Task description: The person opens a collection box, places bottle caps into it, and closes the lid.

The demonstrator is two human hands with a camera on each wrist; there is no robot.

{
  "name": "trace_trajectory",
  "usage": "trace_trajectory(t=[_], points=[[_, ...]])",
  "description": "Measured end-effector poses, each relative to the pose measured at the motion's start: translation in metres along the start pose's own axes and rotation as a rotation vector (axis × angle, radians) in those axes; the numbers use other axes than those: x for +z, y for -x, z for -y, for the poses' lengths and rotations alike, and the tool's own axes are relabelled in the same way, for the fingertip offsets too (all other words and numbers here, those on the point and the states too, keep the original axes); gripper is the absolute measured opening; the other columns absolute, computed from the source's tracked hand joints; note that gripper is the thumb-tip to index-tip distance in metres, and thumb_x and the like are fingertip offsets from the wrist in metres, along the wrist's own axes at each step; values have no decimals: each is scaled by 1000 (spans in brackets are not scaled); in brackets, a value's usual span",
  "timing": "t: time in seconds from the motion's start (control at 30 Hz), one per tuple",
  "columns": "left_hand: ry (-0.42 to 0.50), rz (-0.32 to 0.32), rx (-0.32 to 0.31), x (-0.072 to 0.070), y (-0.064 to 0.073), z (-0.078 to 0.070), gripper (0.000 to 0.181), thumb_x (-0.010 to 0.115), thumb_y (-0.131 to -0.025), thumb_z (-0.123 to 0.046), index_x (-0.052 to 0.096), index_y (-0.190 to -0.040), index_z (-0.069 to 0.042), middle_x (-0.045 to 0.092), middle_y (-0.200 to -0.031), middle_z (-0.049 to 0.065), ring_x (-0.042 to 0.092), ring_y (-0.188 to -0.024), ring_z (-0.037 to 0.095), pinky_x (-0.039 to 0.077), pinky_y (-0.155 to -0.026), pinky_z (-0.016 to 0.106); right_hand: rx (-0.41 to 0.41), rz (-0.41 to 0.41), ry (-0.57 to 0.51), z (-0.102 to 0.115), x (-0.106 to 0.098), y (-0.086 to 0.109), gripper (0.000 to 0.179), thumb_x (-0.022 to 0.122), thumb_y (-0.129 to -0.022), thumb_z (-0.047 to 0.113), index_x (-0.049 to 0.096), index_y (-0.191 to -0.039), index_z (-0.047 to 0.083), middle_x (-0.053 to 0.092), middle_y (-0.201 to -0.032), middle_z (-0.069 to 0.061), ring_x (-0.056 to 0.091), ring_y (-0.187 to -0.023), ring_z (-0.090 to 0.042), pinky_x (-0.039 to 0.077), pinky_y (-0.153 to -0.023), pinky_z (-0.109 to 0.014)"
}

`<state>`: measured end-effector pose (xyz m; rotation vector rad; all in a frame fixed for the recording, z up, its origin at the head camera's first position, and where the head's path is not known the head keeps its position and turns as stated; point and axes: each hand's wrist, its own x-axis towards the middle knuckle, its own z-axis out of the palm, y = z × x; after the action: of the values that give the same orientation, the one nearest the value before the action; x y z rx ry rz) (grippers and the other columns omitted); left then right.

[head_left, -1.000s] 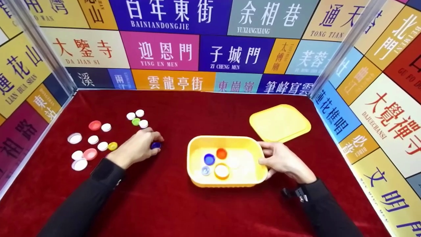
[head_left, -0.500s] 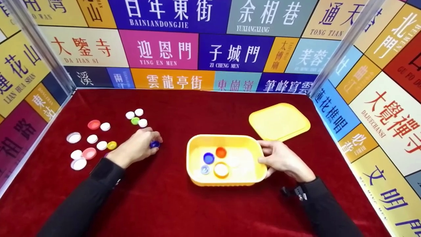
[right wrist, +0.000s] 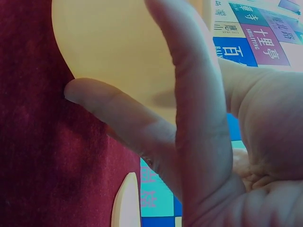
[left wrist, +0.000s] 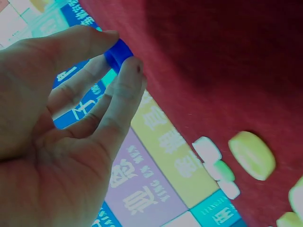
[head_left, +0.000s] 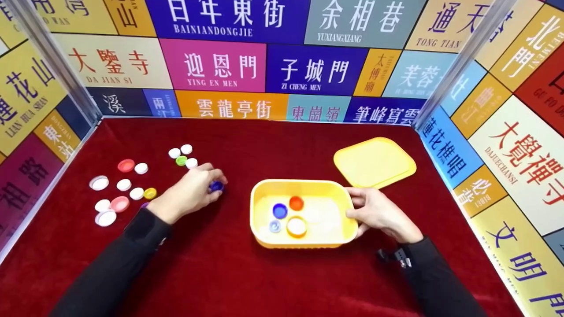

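Note:
A blue bottle cap (head_left: 216, 186) is pinched between the thumb and a finger of my left hand (head_left: 189, 189), to the left of the yellow box. The left wrist view shows that cap (left wrist: 117, 56) held at the fingertips. My right hand (head_left: 381, 213) grips the right end of the yellow plastic box (head_left: 304, 245), thumb over the rim and fingers along the outside. Inside the box lie a second blue cap (head_left: 280, 211), a red cap (head_left: 296, 203), a pale translucent cap (head_left: 275, 226) and a yellow-rimmed cap with a white middle (head_left: 296, 226).
Several loose caps, among them a red cap (head_left: 126, 165), a pink cap (head_left: 119, 204) and a yellow cap (head_left: 150, 193), are spread over the red cloth (head_left: 211, 273) at left. A green cap (head_left: 181, 160) sits among white ones. The yellow lid (head_left: 374, 162) lies behind the box.
My left hand has shifted slightly right and away from me, carrying the blue cap with it. The right hand and the box stay in place.

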<state>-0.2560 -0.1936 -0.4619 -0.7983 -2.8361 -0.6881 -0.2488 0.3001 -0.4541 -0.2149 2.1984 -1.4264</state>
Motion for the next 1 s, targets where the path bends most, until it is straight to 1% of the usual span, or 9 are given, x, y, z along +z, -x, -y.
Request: trace_trajectory(t=[0.13, 0.23, 0.53, 0.73, 0.9, 1.0], points=[[2, -9, 32, -4, -6, -14, 23, 88, -100, -2, 83, -122, 0, 75, -113, 22, 74, -97, 33, 70, -94, 48, 3, -2, 4, 0, -1, 0, 70, 72, -104, -6, 55, -171, 4, 76, -145, -32, 88, -98, -39, 73, -67, -49], [3, -25, 67, -5, -11, -23, 23, 87, -100, -2, 83, -122, 0, 74, -113, 21, 74, -97, 33, 70, -93, 47, 2, -6, 6, -1, -1, 1, 71, 72, -104, -5, 54, -172, 4, 76, -145, -32, 88, -98, -40, 73, -67, -49], [16, -60, 150, -5, -24, -54, 22, 87, -102, -5, 83, -124, -3, 74, -117, 19, 78, -100, 31, 72, -97, 44, 5, -8, 13, 0, -1, 0, 71, 71, -104, -5, 53, -173, 4, 75, -146, -32, 88, -97, -39, 73, -67, -48], [29, -38, 185, -4, -28, -72, 22, 88, -103, -8, 83, -124, -4, 72, -117, 15, 77, -101, 29, 72, -96, 40, 3, 3, 12, 0, 0, -1, 72, 71, -105, -5, 53, -173, 6, 75, -148, -32, 88, -96, -37, 72, -66, -48], [3, -26, 242, 1, -32, -83, 21, 87, -103, -7, 82, -123, -3, 71, -115, 16, 75, -101, 29, 71, -94, 39, 6, -3, 16, 1, 1, -1, 72, 72, -105, -5, 53, -173, 6, 75, -148, -32, 88, -96, -37, 73, -66, -48], [-25, 0, 268, 6, -35, -90, 21, 88, -102, -7, 82, -122, -2, 70, -114, 15, 74, -101, 29, 70, -93, 41, 5, -1, 16, 1, 0, 0, 72, 72, -105, -5, 53, -173, 6, 75, -149, -32, 89, -97, -37, 73, -67, -49]])
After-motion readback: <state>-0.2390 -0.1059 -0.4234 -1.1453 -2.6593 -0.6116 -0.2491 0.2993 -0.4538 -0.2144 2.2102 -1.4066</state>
